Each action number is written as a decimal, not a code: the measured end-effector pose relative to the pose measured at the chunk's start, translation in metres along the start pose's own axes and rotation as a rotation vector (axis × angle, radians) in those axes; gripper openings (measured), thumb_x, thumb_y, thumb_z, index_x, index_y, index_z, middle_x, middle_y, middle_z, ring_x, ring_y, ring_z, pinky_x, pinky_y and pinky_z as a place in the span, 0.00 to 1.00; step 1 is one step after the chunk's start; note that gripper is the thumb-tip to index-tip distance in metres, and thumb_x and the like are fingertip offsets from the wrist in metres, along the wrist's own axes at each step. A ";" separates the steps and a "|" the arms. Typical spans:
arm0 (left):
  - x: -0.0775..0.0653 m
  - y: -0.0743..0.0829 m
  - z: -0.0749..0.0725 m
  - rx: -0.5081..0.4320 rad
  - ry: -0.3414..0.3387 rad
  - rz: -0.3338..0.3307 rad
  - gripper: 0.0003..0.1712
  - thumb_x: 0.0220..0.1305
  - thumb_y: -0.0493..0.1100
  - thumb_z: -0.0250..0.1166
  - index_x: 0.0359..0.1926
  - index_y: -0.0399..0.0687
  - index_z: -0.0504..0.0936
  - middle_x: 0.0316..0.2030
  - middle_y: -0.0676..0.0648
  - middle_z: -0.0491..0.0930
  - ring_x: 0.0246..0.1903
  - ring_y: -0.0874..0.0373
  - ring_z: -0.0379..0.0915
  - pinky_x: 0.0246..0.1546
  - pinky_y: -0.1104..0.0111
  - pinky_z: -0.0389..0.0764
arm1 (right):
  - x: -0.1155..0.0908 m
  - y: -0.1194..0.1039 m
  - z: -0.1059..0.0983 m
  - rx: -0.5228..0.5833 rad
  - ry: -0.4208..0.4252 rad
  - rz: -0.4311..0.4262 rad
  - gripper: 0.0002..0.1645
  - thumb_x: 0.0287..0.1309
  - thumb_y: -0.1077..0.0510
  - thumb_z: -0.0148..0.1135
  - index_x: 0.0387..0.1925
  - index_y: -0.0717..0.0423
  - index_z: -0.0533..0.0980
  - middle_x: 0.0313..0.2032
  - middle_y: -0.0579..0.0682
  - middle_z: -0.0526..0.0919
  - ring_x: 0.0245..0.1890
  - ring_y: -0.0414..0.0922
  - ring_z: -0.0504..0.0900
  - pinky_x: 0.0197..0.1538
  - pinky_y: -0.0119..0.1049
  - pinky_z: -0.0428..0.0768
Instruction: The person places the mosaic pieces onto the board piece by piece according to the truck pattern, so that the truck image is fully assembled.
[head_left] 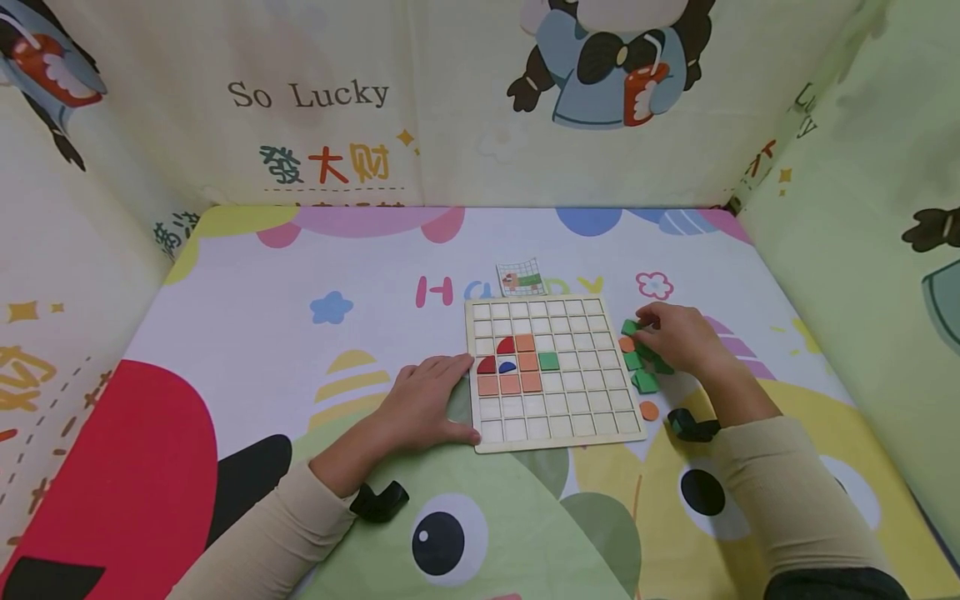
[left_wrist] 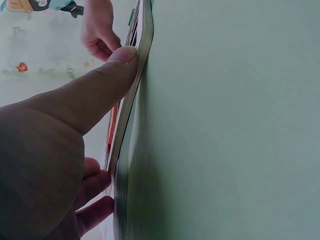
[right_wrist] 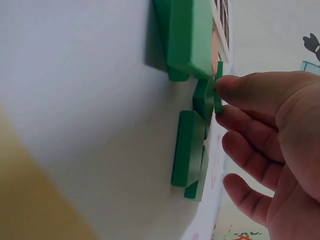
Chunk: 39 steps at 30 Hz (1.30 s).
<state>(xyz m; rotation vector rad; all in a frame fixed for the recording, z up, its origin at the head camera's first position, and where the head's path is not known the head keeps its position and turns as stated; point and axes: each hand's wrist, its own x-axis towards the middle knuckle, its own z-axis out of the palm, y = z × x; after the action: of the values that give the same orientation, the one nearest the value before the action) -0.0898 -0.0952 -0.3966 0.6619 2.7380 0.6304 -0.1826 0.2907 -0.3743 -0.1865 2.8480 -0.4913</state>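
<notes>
A wooden grid board (head_left: 562, 447) lies on the printed cloth. On it are orange square tiles (head_left: 509, 383), red curved tiles (head_left: 506, 344), a blue half-round piece (head_left: 507, 367) and one green square tile (head_left: 548, 361). My left hand (head_left: 423, 404) touches the board's left edge, its thumb at the near corner and its fingers extended. Beside the board's right edge, my right hand (head_left: 675, 337) is over the loose pieces. In the right wrist view, its thumb and forefinger pinch a thin green tile (right_wrist: 219, 70), with the other fingers loosely bent.
Several loose green tiles (head_left: 643, 382) lie along the board's right side, some overlapping. An orange round piece (head_left: 649, 411) sits near the board's lower right corner. Behind the board's far edge lies a small picture card (head_left: 521, 277) with a gridded drawing. Cloth walls (head_left: 450, 125) surround the surface.
</notes>
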 end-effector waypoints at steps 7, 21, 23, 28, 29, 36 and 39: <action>0.000 0.000 0.000 0.004 -0.006 -0.010 0.62 0.47 0.67 0.76 0.76 0.48 0.59 0.71 0.47 0.64 0.70 0.49 0.57 0.62 0.47 0.61 | -0.004 -0.006 -0.003 0.022 0.034 -0.063 0.27 0.68 0.53 0.61 0.59 0.71 0.74 0.51 0.68 0.80 0.52 0.64 0.75 0.57 0.60 0.71; 0.001 -0.001 0.000 0.007 0.000 -0.007 0.62 0.47 0.67 0.76 0.76 0.48 0.59 0.71 0.47 0.64 0.70 0.49 0.57 0.61 0.47 0.61 | -0.015 -0.031 0.004 0.011 0.023 -0.197 0.21 0.66 0.59 0.63 0.56 0.67 0.77 0.49 0.62 0.83 0.50 0.61 0.78 0.55 0.58 0.74; 0.001 -0.001 0.001 0.006 0.002 -0.005 0.62 0.47 0.67 0.76 0.76 0.48 0.59 0.71 0.47 0.64 0.70 0.49 0.57 0.61 0.47 0.61 | -0.016 -0.034 0.005 0.000 0.022 -0.209 0.20 0.65 0.59 0.63 0.55 0.67 0.78 0.48 0.61 0.83 0.49 0.59 0.79 0.54 0.57 0.75; 0.001 -0.001 0.001 0.005 0.003 -0.003 0.62 0.47 0.67 0.76 0.76 0.48 0.59 0.71 0.47 0.64 0.70 0.49 0.57 0.61 0.47 0.61 | -0.020 -0.041 0.010 -0.010 0.024 -0.250 0.19 0.64 0.61 0.63 0.53 0.67 0.79 0.46 0.59 0.83 0.45 0.57 0.79 0.51 0.54 0.77; 0.001 -0.001 0.001 0.006 0.003 -0.003 0.62 0.47 0.67 0.76 0.76 0.48 0.59 0.71 0.47 0.65 0.70 0.49 0.57 0.61 0.47 0.61 | -0.021 -0.042 0.011 -0.013 0.025 -0.258 0.19 0.64 0.61 0.63 0.53 0.67 0.79 0.45 0.58 0.83 0.45 0.56 0.78 0.51 0.54 0.77; 0.001 -0.001 0.002 0.002 0.003 -0.004 0.62 0.46 0.67 0.76 0.76 0.48 0.59 0.71 0.47 0.65 0.69 0.49 0.57 0.61 0.46 0.61 | -0.024 -0.048 0.014 -0.013 0.016 -0.303 0.17 0.63 0.62 0.65 0.52 0.66 0.79 0.44 0.58 0.83 0.45 0.56 0.77 0.50 0.53 0.77; 0.001 -0.001 0.002 0.000 0.002 -0.006 0.62 0.46 0.67 0.77 0.76 0.48 0.60 0.71 0.47 0.65 0.69 0.49 0.57 0.61 0.46 0.61 | -0.024 -0.050 0.016 -0.016 0.021 -0.325 0.17 0.63 0.62 0.66 0.51 0.67 0.80 0.44 0.58 0.84 0.47 0.57 0.78 0.52 0.54 0.77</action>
<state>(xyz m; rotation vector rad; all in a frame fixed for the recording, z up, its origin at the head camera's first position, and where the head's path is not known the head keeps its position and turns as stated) -0.0904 -0.0949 -0.3989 0.6536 2.7406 0.6296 -0.1510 0.2431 -0.3669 -0.6580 2.8520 -0.5345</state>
